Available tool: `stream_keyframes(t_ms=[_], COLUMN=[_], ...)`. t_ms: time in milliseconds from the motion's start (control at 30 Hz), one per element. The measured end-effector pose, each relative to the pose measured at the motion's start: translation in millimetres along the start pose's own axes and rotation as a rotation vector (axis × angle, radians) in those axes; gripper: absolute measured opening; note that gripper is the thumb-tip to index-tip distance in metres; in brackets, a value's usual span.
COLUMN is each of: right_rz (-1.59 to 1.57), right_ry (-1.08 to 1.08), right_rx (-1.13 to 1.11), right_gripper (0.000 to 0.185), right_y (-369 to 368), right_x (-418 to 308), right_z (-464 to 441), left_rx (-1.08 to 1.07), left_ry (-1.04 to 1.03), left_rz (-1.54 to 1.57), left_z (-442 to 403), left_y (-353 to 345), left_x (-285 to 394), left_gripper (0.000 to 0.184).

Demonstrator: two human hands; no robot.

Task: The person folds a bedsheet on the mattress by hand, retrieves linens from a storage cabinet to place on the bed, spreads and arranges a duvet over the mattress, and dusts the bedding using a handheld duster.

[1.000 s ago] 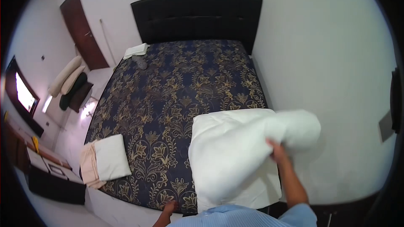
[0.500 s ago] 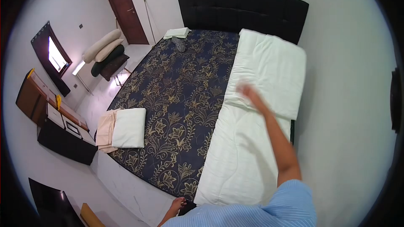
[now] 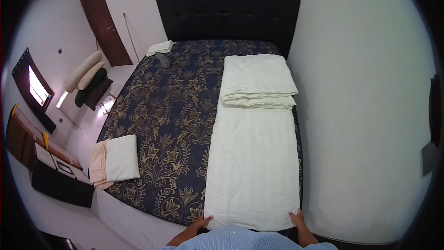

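Observation:
A long white quilted duvet [image 3: 254, 157] lies in a narrow strip along the right side of the bed, its far part folded back in layers. At the near left corner of the duvet, my left hand [image 3: 202, 222] is closed on the edge, thumb on top. My right hand [image 3: 297, 218] likewise grips the near right corner, its fingers mostly hidden beneath. Under the duvet is a dark blue mattress [image 3: 173, 111] with a gold floral pattern.
Folded white cloth [image 3: 122, 158] and peach cloth [image 3: 98, 164] lie at the mattress's near left corner. A small white folded stack [image 3: 160, 48] and a grey item [image 3: 163, 60] sit near the black headboard [image 3: 226, 15]. Pillows [image 3: 88, 78] are piled at left; a wall [image 3: 365, 125] runs along the right.
My right hand has come back from the folded part to the near right corner, and my left hand now holds the near left one. The folded part lies farther from the headboard.

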State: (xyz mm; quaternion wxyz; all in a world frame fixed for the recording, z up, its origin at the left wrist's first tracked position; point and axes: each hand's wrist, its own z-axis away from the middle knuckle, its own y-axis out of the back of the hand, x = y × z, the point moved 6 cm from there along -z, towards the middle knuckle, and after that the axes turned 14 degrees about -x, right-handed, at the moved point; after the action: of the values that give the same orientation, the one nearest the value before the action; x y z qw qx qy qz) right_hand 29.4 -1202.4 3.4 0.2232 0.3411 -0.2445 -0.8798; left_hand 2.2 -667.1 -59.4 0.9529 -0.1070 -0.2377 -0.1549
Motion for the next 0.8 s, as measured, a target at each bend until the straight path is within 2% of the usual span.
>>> stream_keyframes(t_ms=[100,133,200,267,300,333,400,433,500,533,633,667,767,800], right_rz=[-0.372,-0.37,-0.16,-0.053,-0.01,0.028,-0.07,-0.085,-0.024,-0.035,-0.346,-0.341,-0.783,-0.774], right_ry=[-0.106,-0.112,-0.036,0.016,0.017,0.02,0.095,0.105,-0.063,-0.056,-0.012,-0.002,-0.215,-0.205], right_rx=[-0.047,-0.046,0.025,0.025,0.052,0.077,0.048,0.028,0.135,0.131,-0.137,-0.132,-0.59,-0.587], right_gripper=[0.076,0.076,0.081,0.083,0.09,0.097,0.098,0.098,0.095,0.095,0.086,0.086,0.068,0.068], right_y=[-6,-8,-9,-14,-10,-7,-6,-7,2,-2,-31,-30,-54,-57], right_x=[29,29,17,3,-5,-12,-19,-25,-25,-17,10,5,-55,-72], right_z=[-16,-20,-27,-30,-28,-26,-26,-21,-12,-21,-52,-51,-1,9], left_rx=[0.037,0.054,0.082,-0.123,-0.218,-0.187,-0.283,-0.256,-0.248,-0.238,-0.309,-0.311,-0.367,-0.371], left_ry=[-0.075,-0.118,-0.148,-0.002,0.062,0.064,-0.049,-0.048,-0.212,-0.216,-0.155,-0.167,-0.226,-0.239], left_rz=[0.046,0.084,0.134,0.384,0.509,0.516,0.449,0.444,0.387,0.378,0.541,0.543,0.726,0.73], left_z=[-6,-8,-3,8,17,27,50,63,85,89,95,98,117,126], left_y=[-7,-8,-13,-27,-33,-32,-42,-44,-52,-53,-61,-59,-44,-37], left_x=[6,6,0,4,9,16,39,45,66,67,64,67,96,105], left_gripper=[0.052,0.056,0.061,0.059,0.057,0.057,0.05,0.05,0.051,0.051,0.045,0.045,0.038,0.038])
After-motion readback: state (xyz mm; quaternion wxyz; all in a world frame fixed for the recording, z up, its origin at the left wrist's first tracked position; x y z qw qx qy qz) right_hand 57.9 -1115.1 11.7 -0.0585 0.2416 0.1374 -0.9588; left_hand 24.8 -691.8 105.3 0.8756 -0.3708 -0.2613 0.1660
